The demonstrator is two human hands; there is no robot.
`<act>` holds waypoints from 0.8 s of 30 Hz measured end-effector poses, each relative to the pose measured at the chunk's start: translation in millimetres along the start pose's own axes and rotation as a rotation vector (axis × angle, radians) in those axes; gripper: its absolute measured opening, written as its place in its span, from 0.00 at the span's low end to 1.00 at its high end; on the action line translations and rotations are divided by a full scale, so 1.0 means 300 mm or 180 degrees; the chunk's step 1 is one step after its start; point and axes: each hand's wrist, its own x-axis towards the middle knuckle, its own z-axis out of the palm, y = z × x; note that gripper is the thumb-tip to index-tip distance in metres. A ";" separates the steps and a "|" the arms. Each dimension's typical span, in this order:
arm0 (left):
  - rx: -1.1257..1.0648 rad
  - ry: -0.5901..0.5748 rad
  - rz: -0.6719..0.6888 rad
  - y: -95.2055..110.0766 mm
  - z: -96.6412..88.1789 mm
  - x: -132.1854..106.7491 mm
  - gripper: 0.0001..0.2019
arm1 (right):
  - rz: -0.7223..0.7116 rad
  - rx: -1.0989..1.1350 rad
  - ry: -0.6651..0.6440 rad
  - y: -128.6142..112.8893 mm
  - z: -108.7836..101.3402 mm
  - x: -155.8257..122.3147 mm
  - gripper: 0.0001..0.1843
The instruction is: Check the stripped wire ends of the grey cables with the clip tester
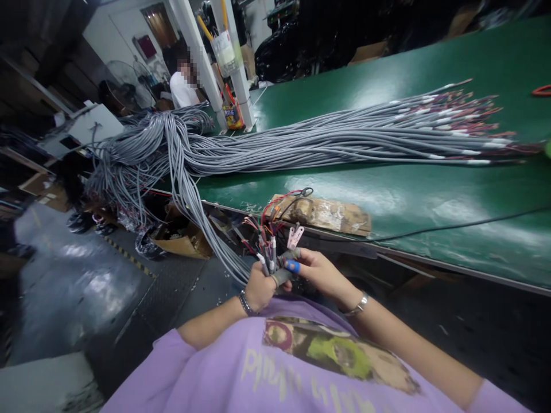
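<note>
Near the table's front edge, my left hand (pixel 260 289) is closed around the end of a bundle of grey cables (pixel 196 206). White-banded ends with thin coloured wires (pixel 267 238) stick up above this fist. My right hand (pixel 316 268), blue tape wrapped on a finger, meets the left one and pinches a grey cylindrical piece (pixel 282 277); its exact kind is unclear. Just beyond the right fingers a pink clip (pixel 295 236) points upward. Red and black leads (pixel 282 198) run close by, over a worn wooden block (pixel 331 215).
Many grey cables (pixel 301 143) lie along the green table (pixel 451 201), their stripped ends at the right, and hang off its left end. A post (pixel 235 74) with holders rises at the back. A cardboard box (pixel 185 235) sits below. Another person (pixel 183 89) is in the background.
</note>
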 end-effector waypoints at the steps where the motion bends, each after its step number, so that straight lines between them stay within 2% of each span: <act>1: -0.0063 0.0078 0.0059 -0.003 0.000 0.002 0.20 | -0.0051 0.0033 0.0044 -0.002 0.001 -0.002 0.20; 7: -0.0189 0.0323 0.0222 -0.002 0.005 0.003 0.22 | -0.0220 0.0014 0.0378 -0.012 0.027 -0.019 0.20; 11: -0.0185 0.0261 0.0179 -0.002 0.005 -0.001 0.21 | -0.0210 0.0050 0.0391 -0.002 0.030 -0.017 0.19; 15: -0.0325 0.0253 0.0200 0.019 0.007 -0.003 0.20 | -0.0088 0.0194 0.0264 0.020 -0.009 -0.008 0.16; 20: -0.0646 0.0372 0.0006 0.069 0.031 0.009 0.19 | -0.0060 0.0951 0.0911 0.017 -0.055 0.040 0.18; 24: -0.0743 0.0422 -0.0047 0.083 0.058 0.029 0.19 | 0.0042 0.1142 0.0981 -0.008 -0.055 0.088 0.20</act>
